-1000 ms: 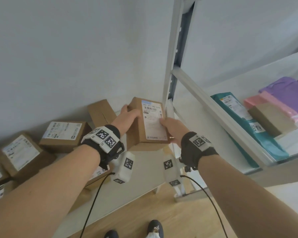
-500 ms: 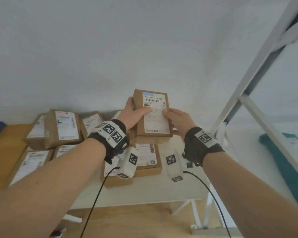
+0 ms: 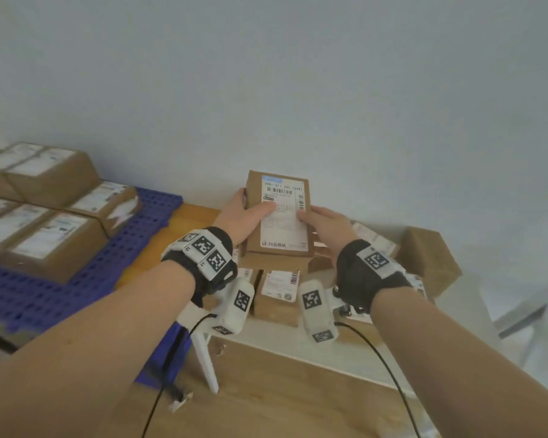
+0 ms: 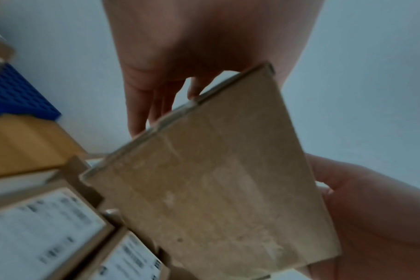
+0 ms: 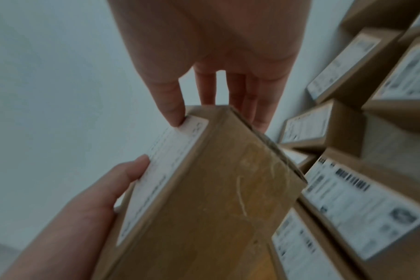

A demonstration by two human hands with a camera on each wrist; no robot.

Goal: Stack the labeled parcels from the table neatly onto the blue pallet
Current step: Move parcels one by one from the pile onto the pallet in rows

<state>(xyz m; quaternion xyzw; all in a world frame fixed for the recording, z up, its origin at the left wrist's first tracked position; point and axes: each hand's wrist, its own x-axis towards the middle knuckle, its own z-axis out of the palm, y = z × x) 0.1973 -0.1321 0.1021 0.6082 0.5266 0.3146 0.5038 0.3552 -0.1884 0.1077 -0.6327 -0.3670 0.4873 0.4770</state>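
From the head view, the left hand (image 3: 246, 216) and the right hand (image 3: 329, 227) hold one cardboard parcel (image 3: 279, 216) between them, lifted above the table (image 3: 282, 339). The left thumb lies across the white shipping label (image 3: 283, 213) while the other fingers wrap behind the left edge; the right thumb presses the label's right side, the rest of that hand going under the box. More labelled parcels on the table (image 3: 277, 294) lie below the held one. To the left, the blue pallet (image 3: 76, 279) carries stacked parcels (image 3: 45, 216), well apart from the held box.

In the left wrist view, the left hand (image 4: 204, 47) has its fingers (image 4: 142, 109) nearly straight along the box's far edge, and the plain brown underside of the parcel (image 4: 216, 180) fills the middle. The right hand (image 4: 372, 217) cups the lower right corner. A corner of the pallet (image 4: 17, 94) shows at the left, blurred.

In the right wrist view, the right hand (image 5: 216, 47) reaches over the parcel (image 5: 204, 199), one fingertip on the label corner, the others down its far side. The left hand (image 5: 96, 199) presses its thumb on the label. Table parcels (image 5: 362, 204) lie at the right, blurred.
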